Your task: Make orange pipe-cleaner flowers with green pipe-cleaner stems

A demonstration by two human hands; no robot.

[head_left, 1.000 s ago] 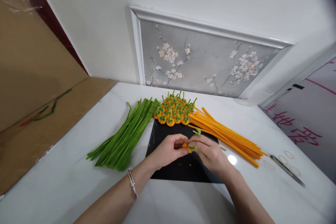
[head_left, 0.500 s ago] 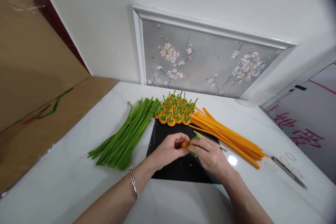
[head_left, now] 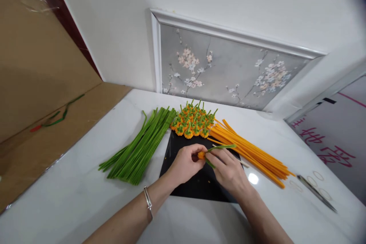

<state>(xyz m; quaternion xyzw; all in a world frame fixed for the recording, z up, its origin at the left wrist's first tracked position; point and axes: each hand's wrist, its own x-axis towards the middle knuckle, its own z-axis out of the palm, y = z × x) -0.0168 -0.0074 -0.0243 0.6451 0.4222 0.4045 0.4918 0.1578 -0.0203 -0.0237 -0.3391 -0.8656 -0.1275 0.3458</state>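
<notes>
Between my two hands, above a black mat (head_left: 188, 187), is a small orange pipe-cleaner piece (head_left: 201, 155). My left hand (head_left: 187, 164) pinches it from the left, thumb and fingers closed around it. My right hand (head_left: 228, 167) grips a green pipe cleaner (head_left: 221, 146) right beside the orange piece; one green end sticks out to the right over my fingers and another points down under them. Whether the green is fastened to the orange is hidden by my fingertips. Beyond the mat stand several finished orange pumpkin-like pieces (head_left: 194, 120) with green tops and upright stems.
Green pipe cleaners (head_left: 140, 145) lie in a bundle at left, orange ones (head_left: 248, 150) at right. A thin stick (head_left: 243, 163) rests by the mat's right edge. Tweezers (head_left: 317, 193) and several clear rings (head_left: 318, 175) lie far right. A wall panel (head_left: 223, 65) rises behind.
The green pipe cleaner's upper end, curled over my right fingers before, now reaches out straighter to the right. My left hand keeps its pinch on the orange piece. The view has shifted slightly.
</notes>
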